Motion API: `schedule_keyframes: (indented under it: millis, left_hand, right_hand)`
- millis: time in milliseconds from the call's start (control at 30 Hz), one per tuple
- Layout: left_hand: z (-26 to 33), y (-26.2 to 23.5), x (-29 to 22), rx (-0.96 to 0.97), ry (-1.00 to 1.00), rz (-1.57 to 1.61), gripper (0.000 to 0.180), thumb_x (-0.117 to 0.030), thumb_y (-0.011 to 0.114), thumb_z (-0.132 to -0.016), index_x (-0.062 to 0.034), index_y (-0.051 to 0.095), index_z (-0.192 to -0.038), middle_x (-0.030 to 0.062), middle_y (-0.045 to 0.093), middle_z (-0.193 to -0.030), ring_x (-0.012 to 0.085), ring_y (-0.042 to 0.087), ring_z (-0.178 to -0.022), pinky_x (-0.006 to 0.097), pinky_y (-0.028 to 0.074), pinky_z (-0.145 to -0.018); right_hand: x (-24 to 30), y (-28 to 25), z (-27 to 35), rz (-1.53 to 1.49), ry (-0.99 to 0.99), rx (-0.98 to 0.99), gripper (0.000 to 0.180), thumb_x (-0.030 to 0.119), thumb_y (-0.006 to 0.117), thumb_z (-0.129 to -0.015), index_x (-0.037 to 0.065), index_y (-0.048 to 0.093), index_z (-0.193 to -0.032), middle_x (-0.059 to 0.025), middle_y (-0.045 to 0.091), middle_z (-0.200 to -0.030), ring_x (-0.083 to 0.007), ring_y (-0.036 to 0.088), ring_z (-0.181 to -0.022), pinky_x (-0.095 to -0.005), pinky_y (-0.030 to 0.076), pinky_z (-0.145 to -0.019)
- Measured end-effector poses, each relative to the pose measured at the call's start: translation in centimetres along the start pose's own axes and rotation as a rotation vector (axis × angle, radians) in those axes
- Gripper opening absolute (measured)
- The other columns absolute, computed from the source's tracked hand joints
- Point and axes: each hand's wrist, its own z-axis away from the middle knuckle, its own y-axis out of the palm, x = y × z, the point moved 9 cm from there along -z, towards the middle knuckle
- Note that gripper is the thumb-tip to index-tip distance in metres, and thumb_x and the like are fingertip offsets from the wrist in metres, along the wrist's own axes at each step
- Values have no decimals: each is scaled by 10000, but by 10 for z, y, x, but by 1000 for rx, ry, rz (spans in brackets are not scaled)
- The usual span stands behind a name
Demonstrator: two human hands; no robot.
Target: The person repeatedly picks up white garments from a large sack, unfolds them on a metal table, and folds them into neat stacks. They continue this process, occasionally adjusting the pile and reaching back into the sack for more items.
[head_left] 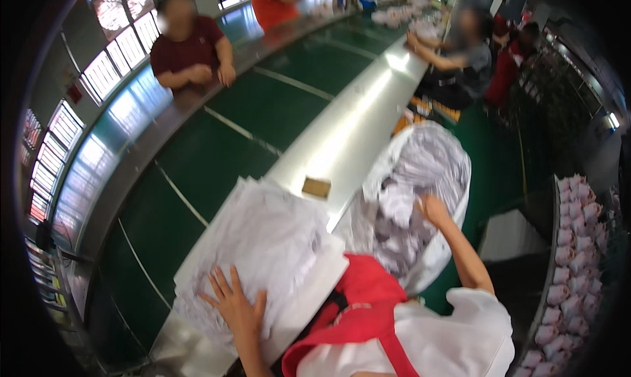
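My left hand lies flat, fingers spread, on a wide pile of thin white sheets, which look like paper or cloth. Beneath the pile is a flat white board. Out to the right, my right hand is closed on the edge of a crumpled white sheet. That sheet is over a large white-lined container full of similar crumpled pieces. Blur hides the exact grip of the fingertips.
A small brown block sits on the shiny metal strip beside the green conveyor belt. Across it stands a person in dark red; another person works farther along. Rows of pinkish-white bundles fill a rack at right.
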Motion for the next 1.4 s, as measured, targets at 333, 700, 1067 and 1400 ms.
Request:
schedule_keyframes:
  millis: [333, 700, 1067, 1400]
  left_hand:
    - [-1, -4, -2, 1, 16, -6, 836, -424, 659, -739, -98, 339, -1439, 196, 231, -1508, 375, 164, -1409, 649, 18, -1083]
    - [-3, -11, -5, -13, 109, 108, 790, -391, 682, -741, -96, 386, -1412, 180, 282, -1494, 372, 219, -1394, 607, 53, -1109]
    - [2, -13, 19, -145, 28, 1967, 687, -282, 643, -867, 38, 329, -1387, 141, 451, -1357, 220, 387, -1293, 362, 284, -1080]
    - [5, -11, 55, -299, -298, 1685, 295, -149, 570, -937, -2, 566, -1192, -6, 616, -947, 39, 526, -813, 186, 435, -726]
  right_hand:
    - [81, 83, 75, 6, -448, 351, 267, 161, 589, -733, 120, 692, -976, -113, 679, -888, -329, 634, -830, -429, 477, -828]
    - [195, -175, 7, -986, -304, 351, 372, 122, 552, -780, -12, 616, -1120, -45, 630, -1017, -125, 555, -970, -246, 418, -873]
    - [491, -185, 52, -1280, -764, 638, 341, 108, 586, -868, 51, 611, -1203, 22, 599, -853, -15, 433, -674, -172, 348, -589]
    - [488, -153, 20, -1114, -823, 570, 535, 108, 606, -824, 99, 486, -1346, -83, 581, -1155, -137, 559, -1011, -256, 439, -884]
